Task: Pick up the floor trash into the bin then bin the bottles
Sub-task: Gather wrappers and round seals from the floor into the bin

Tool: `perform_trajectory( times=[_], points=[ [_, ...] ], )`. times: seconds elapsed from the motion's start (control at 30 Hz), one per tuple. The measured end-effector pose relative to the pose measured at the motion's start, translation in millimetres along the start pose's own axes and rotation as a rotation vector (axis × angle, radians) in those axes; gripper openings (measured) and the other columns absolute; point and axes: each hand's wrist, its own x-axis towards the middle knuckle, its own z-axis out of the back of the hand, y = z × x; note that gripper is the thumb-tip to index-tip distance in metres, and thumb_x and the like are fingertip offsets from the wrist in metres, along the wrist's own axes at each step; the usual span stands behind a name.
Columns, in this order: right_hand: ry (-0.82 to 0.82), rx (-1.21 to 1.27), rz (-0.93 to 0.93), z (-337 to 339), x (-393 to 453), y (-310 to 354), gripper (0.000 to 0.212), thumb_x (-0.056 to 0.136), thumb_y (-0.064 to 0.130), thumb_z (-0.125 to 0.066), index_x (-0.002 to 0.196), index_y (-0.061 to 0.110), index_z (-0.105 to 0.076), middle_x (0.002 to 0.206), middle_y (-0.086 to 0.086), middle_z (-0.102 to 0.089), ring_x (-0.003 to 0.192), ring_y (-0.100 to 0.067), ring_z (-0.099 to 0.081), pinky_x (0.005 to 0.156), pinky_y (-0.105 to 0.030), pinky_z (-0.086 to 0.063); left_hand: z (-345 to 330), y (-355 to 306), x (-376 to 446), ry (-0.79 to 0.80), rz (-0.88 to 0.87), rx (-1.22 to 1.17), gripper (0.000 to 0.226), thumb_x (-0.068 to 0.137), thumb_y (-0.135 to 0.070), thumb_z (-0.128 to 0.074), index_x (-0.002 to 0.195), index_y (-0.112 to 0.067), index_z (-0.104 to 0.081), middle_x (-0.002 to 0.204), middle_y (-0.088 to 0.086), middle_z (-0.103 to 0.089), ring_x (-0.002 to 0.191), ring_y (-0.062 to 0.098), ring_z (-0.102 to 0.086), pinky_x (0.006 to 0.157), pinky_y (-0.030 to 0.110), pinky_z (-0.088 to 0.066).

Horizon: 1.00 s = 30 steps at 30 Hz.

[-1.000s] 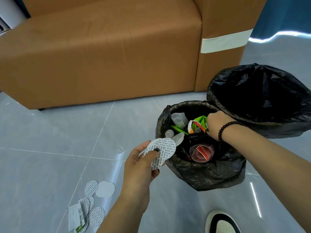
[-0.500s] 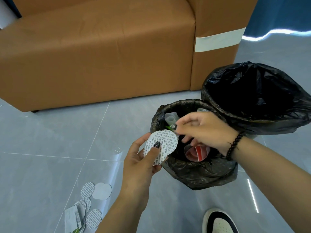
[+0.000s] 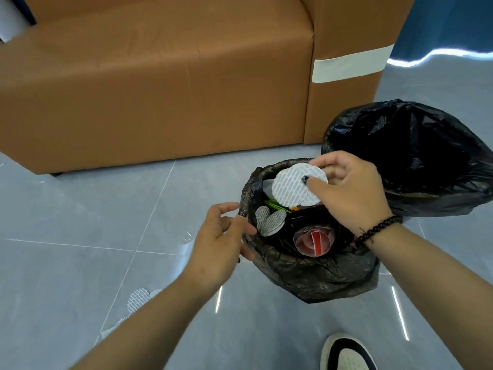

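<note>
Passed from the now-released left hand (image 3: 221, 236), light, flimsy paper discs (image 3: 296, 186) sat edge-pinched in the right hand (image 3: 346, 190) over the bin (image 3: 306, 273).

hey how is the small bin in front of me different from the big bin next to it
The small bin already holds trash: round paper discs, green scraps and a red and white wrapper. The big bin shows only dark bag inside. The small bin stands nearer, its rim under the right hand and beside the left hand; no hand is over the big bin. Both wear crinkled black bags.
</note>
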Motion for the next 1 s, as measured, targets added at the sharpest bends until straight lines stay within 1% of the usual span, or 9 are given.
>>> perform_trajectory(
  times=[0.07,0.13,0.23,0.33,0.5,0.63,0.77,0.9,1.0],
  points=[
    [0.022,-0.206,0.057,-4,9,-10,0.012,0.078,0.016,-0.072,0.088,0.018,-0.065,0.077,0.006,-0.069,0.068,-0.005,-0.066,0.06,-0.019,-0.054,13,-1,6,0.033,0.033,0.061,0.022,0.098,-0.02,-0.046,0.118,-0.025,-0.049,0.09,-0.001,-0.072,0.054,0.016,-0.065,0.057,0.025,-0.047],
    [0.149,-0.456,0.074,-15,14,-21,0.013,0.079,0.022,-0.072,0.09,0.018,-0.066,0.082,0.006,-0.067,0.075,-0.004,-0.062,0.064,-0.014,-0.047,25,0,6,0.072,0.075,0.108,0.02,0.099,-0.024,-0.045,0.118,-0.026,-0.049,0.091,-0.001,-0.072,0.057,0.017,-0.067,0.058,0.025,-0.048],
    [0.27,-0.758,0.186,-30,17,-26,0.015,0.086,0.026,-0.065,0.099,0.017,-0.063,0.097,0.0,-0.061,0.087,-0.015,-0.058,0.075,-0.026,-0.049,45,9,0,0.138,0.118,0.175,0.017,0.099,-0.027,-0.045,0.115,-0.026,-0.05,0.089,0.0,-0.073,0.06,0.019,-0.068,0.057,0.024,-0.047],
    [0.255,-0.865,0.3,-34,17,-8,0.012,0.091,0.022,-0.055,0.099,0.017,-0.062,0.103,-0.001,-0.056,0.095,-0.021,-0.056,0.078,-0.036,-0.052,66,22,-9,0.22,0.172,0.225,0.017,0.098,-0.03,-0.046,0.114,-0.025,-0.049,0.088,-0.001,-0.074,0.06,0.018,-0.068,0.055,0.022,-0.044],
    [0.394,-0.894,0.453,-61,4,39,0.015,0.092,0.026,-0.05,0.101,0.021,-0.062,0.104,0.002,-0.057,0.091,-0.021,-0.057,0.077,-0.038,-0.052,113,48,-38,0.255,0.251,0.199,0.017,0.098,-0.03,-0.046,0.114,-0.026,-0.049,0.09,0.001,-0.074,0.063,0.016,-0.068,0.056,0.02,-0.044],
    [0.634,-1.066,0.655,-98,-17,73,0.022,0.096,0.034,-0.04,0.109,0.024,-0.055,0.108,0.005,-0.052,0.094,-0.017,-0.055,0.078,-0.036,-0.051,158,85,-59,0.08,0.309,0.033,0.018,0.096,-0.019,-0.049,0.112,-0.023,-0.054,0.087,0.005,-0.074,0.062,0.019,-0.066,0.058,0.024,-0.044],
    [0.993,-1.267,0.857,-157,-41,83,0.023,0.096,0.032,-0.036,0.11,0.021,-0.052,0.11,0.004,-0.051,0.098,-0.018,-0.055,0.077,-0.034,-0.05,188,155,-75,-0.232,0.402,-0.209,0.02,0.093,-0.008,-0.05,0.109,-0.016,-0.06,0.078,0.009,-0.072,0.055,0.021,-0.06,0.06,0.03,-0.04],
    [1.31,-1.422,0.846,-226,-72,66,0.018,0.093,0.023,-0.042,0.1,0.012,-0.055,0.103,-0.003,-0.057,0.089,-0.024,-0.059,0.071,-0.033,-0.049,196,219,-89,-0.493,0.52,-0.478,0.022,0.092,-0.001,-0.049,0.108,-0.009,-0.062,0.071,0.012,-0.071,0.049,0.022,-0.056,0.057,0.029,-0.035],
    [1.417,-1.461,0.831,-286,-98,38,0.01,0.091,0.017,-0.045,0.093,0.01,-0.051,0.103,-0.007,-0.058,0.087,-0.026,-0.06,0.066,-0.03,-0.044,200,243,-93,-0.539,0.56,-0.571,0.022,0.093,0.0,-0.047,0.109,-0.007,-0.06,0.071,0.011,-0.071,0.049,0.021,-0.056,0.055,0.027,-0.034]
  ],
)
